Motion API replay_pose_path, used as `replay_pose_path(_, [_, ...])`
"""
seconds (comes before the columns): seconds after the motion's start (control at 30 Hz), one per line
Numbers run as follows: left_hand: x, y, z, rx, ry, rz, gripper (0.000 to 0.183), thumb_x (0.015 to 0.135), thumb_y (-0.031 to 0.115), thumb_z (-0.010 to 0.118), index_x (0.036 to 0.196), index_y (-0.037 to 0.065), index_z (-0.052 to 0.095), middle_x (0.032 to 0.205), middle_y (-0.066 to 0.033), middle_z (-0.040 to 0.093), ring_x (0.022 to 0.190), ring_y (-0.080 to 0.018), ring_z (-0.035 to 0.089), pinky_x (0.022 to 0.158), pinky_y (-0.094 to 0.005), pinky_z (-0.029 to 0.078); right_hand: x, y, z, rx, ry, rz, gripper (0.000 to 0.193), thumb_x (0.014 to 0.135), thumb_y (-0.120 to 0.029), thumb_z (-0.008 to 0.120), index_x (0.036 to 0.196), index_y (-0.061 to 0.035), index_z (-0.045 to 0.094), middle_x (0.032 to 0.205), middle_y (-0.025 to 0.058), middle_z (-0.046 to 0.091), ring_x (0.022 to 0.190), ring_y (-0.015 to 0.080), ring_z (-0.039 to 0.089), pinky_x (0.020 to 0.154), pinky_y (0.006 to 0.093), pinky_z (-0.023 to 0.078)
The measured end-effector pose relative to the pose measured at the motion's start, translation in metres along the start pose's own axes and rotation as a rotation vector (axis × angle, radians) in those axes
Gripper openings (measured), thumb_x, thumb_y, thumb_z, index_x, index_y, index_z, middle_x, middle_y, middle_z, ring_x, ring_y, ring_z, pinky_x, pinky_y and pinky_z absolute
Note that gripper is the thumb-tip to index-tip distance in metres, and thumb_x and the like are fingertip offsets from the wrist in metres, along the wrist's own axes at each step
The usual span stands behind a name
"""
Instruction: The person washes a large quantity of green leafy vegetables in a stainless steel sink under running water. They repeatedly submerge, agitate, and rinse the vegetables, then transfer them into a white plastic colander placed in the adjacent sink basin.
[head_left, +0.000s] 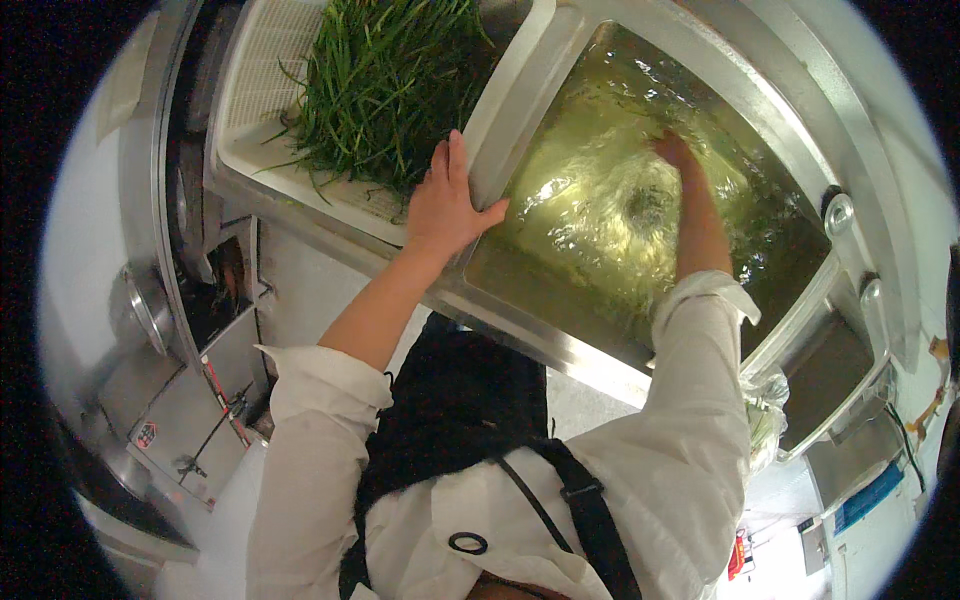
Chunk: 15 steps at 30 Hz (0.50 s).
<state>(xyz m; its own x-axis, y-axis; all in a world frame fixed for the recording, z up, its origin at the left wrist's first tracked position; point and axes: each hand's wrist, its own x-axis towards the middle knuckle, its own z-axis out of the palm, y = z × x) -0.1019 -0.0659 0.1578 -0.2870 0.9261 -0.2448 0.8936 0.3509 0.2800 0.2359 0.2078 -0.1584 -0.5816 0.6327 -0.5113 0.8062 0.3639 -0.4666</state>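
My left hand [450, 200] rests on the divider between two sink basins, thumb out to the side and fingers stretched, holding nothing. Beside its fingertips lies a heap of long, thin green leaves like garlic chives [385, 95], in a white plastic basket [255, 70] at the far left. My right hand [676, 150] is at the water of the right basin, smeared by motion; its fingers cannot be made out. Greenish, churning water [590, 200] fills that basin, with a whirl and glints near my right forearm. Small dark green bits float along its right side.
The steel sink's front rim [560, 350] runs close before my body. Another, smaller basin [825, 375] sits at the right, with a clear plastic bag [768, 425] of pale green stuff near it. Lower left stands a metal cabinet [195, 430].
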Motion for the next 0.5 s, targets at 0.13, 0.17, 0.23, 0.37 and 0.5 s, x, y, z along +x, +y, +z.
replay_pose_path(0.13, [-0.01, -0.005, -0.001, 0.024, 0.019, -0.042, 0.109, 0.063, 0.045, 0.071, 0.138, 0.001, 0.005, 0.129, -0.0281, 0.034, 0.108, -0.0403, 0.048, 0.081, -0.0428, 0.048, -0.099, 0.033, -0.004, -0.186, -0.025, 0.256, 0.049, 0.08, -0.036, 0.06, 0.122, -0.013, 0.049, 0.116, 0.0135, 0.056, 0.106, 0.0298, 0.052, 0.091, 0.0381, 0.04])
replay_pose_path(0.17, [-0.009, -0.002, -0.002, 0.023, 0.015, -0.045, 0.109, 0.063, 0.045, 0.071, 0.138, 0.001, 0.005, 0.129, -0.0281, 0.034, 0.108, -0.0403, 0.048, 0.081, -0.0427, 0.048, -0.13, 0.042, 0.004, -0.198, -0.048, 0.31, 0.05, 0.08, -0.036, 0.06, 0.123, -0.0127, 0.048, 0.116, 0.0138, 0.056, 0.106, 0.0295, 0.052, 0.091, 0.038, 0.04])
replay_pose_path(0.23, [-0.01, -0.001, -0.004, 0.011, 0.023, -0.036, 0.108, 0.064, 0.045, 0.071, 0.138, 0.001, 0.006, 0.128, -0.028, 0.035, 0.107, -0.0402, 0.049, 0.081, -0.0425, 0.048, -0.184, 0.047, 0.028, -0.208, -0.112, 0.398, 0.052, 0.079, -0.036, 0.06, 0.124, -0.012, 0.047, 0.116, 0.0144, 0.056, 0.107, 0.029, 0.051, 0.091, 0.0379, 0.04])
replay_pose_path(0.37, [-0.01, -0.004, -0.004, -0.01, 0.034, -0.016, 0.107, 0.065, 0.046, 0.07, 0.138, 0.001, 0.006, 0.128, -0.0279, 0.035, 0.107, -0.04, 0.049, 0.08, -0.0423, 0.049, -0.245, -0.005, 0.094, -0.069, -0.245, 0.449, 0.057, 0.078, -0.036, 0.062, 0.126, -0.0106, 0.044, 0.116, 0.0156, 0.056, 0.108, 0.028, 0.051, 0.092, 0.0376, 0.04])
replay_pose_path(0.5, [-0.008, 0.004, -0.012, -0.006, -0.067, -0.08, 0.107, 0.066, 0.048, 0.069, 0.138, 0.001, 0.005, 0.128, -0.0282, 0.034, 0.106, -0.0403, 0.05, 0.08, -0.0427, 0.049, -0.219, -0.134, 0.128, 0.384, -0.295, 0.372, 0.062, 0.078, -0.036, 0.063, 0.129, -0.0092, 0.042, 0.116, 0.0167, 0.056, 0.109, 0.027, 0.051, 0.092, 0.0372, 0.04])
